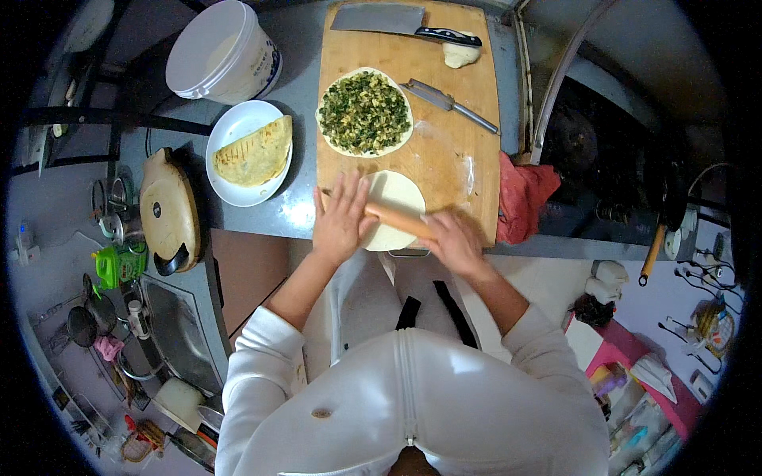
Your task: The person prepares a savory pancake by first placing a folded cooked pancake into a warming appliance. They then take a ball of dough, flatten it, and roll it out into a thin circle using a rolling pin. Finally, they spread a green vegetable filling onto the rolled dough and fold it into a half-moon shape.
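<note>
A wooden rolling pin (396, 218) lies slantwise across a thin round sheet of dough (400, 189) at the near edge of the cutting board (440, 160). My left hand (341, 217) is on the pin's left end, palm down with fingers spread over it. At the other end, my right hand (453, 241) grips the pin with curled fingers. Just beyond, a second dough round (364, 153) is covered with chopped green and yellow filling (364, 112). Part of the sheet under the pin and my left hand is hidden.
Farther back lie a cleaver (378, 19), a dough lump (461, 56) and a peeler (452, 106). Leftward are a plate (217, 193) with a folded flatbread (253, 153), a white bucket (238, 74) and an electric griddle (169, 211). A red cloth (524, 196) touches the board's right side.
</note>
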Demonstrator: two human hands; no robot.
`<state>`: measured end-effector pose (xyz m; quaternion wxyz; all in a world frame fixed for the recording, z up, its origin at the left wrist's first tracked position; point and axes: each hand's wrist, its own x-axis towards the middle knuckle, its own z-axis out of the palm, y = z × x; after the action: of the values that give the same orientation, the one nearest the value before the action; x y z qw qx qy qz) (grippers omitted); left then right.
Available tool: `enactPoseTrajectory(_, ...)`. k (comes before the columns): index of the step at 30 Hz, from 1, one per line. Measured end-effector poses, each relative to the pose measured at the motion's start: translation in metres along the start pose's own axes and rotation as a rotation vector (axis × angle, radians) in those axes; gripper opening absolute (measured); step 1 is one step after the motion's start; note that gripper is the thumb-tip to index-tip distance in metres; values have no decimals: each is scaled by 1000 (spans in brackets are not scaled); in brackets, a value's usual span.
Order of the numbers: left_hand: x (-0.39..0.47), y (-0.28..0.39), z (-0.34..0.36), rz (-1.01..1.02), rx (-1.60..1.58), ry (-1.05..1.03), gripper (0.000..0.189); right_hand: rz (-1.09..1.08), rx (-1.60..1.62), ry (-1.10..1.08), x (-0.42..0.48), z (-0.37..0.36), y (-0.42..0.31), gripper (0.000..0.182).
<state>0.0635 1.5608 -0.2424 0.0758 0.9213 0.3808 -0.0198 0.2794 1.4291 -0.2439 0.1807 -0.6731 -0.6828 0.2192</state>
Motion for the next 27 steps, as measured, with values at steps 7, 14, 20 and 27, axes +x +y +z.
enactPoseTrajectory(7,84,44,8,70,-105,78,63,58,-188,126,-3,-10,38,55)
enactPoseTrajectory(14,72,52,-9,137,-86,62,62,118,-83,226,-38,4,27,52)
enactPoseTrajectory(20,28,37,6,205,-56,-166,62,98,-73,209,-53,25,-2,58)
enactPoseTrajectory(27,119,72,18,50,-252,208,59,170,-268,152,-20,-21,51,52)
